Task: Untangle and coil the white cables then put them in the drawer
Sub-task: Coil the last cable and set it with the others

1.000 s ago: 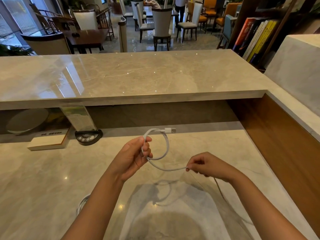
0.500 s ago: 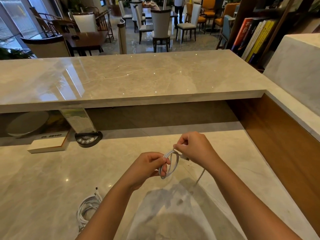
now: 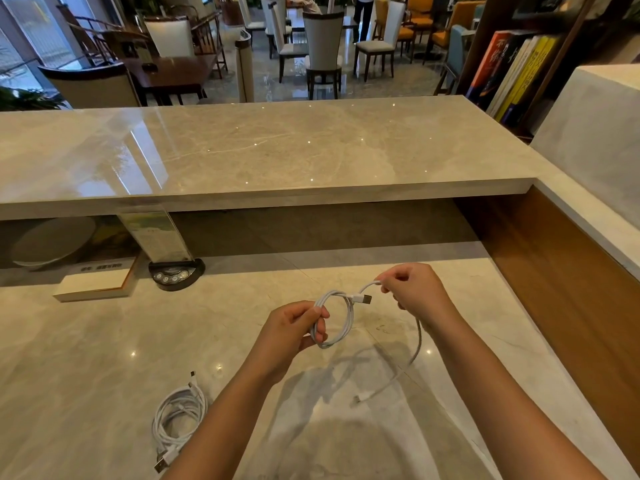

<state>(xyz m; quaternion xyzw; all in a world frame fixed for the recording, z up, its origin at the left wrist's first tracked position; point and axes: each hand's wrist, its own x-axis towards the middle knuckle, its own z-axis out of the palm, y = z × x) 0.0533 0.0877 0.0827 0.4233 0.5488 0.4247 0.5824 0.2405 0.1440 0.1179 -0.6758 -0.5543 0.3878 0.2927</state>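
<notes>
both hands work one white cable (image 3: 347, 318) above the lower marble desk (image 3: 86, 348). left hand (image 3: 294, 329) has its fingers curled round the left side of a small loop, thumb and fingers pinching the strands together. right hand (image 3: 414, 289) is closed in a loose fist, pinching the cable just past the loop's top.

half a second ago the right hand sat tight against the loop, nearly touching the left; now it has drawn off to the right and a little up, so the hands are apart and a short run of cable shows between them. the loop looks rounder and wider than it did then.

the loop stands roughly upright, its long axis up and down. a usb plug (image 3: 363, 299) sticks out at the loop's top, pointing right toward the right hand. below the right hand the slack tail curves down and left, its free end (image 3: 356, 399) close above the desk or on it; i cannot tell which.

a second coiled bundle (image 3: 178, 417) of white cable lies on the desk, left of the left forearm.
</notes>
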